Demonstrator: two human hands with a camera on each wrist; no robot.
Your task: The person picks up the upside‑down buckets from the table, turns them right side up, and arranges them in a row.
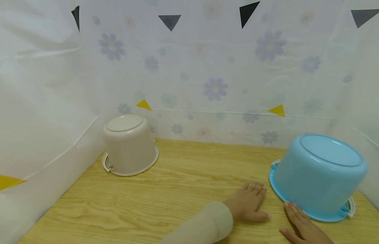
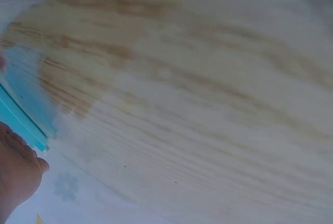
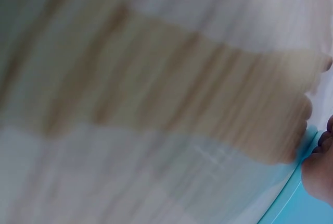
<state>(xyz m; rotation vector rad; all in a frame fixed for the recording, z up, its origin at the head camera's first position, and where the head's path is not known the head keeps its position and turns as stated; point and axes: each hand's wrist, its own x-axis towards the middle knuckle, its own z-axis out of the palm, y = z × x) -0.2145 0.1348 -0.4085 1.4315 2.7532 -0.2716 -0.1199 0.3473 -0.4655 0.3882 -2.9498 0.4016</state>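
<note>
A light blue bucket (image 1: 320, 173) stands upside down on the right of the wooden table (image 1: 140, 203), its base facing up and a handle lying along its rim. My left hand (image 1: 247, 201) is palm down with straight fingers, a little left of that bucket. My right hand (image 1: 305, 225) lies at the bucket's near side, its straight fingertips right at the blue rim. In the right wrist view, the thumb side of the hand (image 3: 318, 174) overlaps the blue rim. Neither hand grips anything.
A beige bucket (image 1: 129, 145), also upside down, stands at the back left. White sheeting with flowers (image 1: 215, 88) hangs behind the table and more sheeting (image 1: 39, 101) closes the left side. Black and yellow triangles (image 1: 277, 110) mark the sheeting.
</note>
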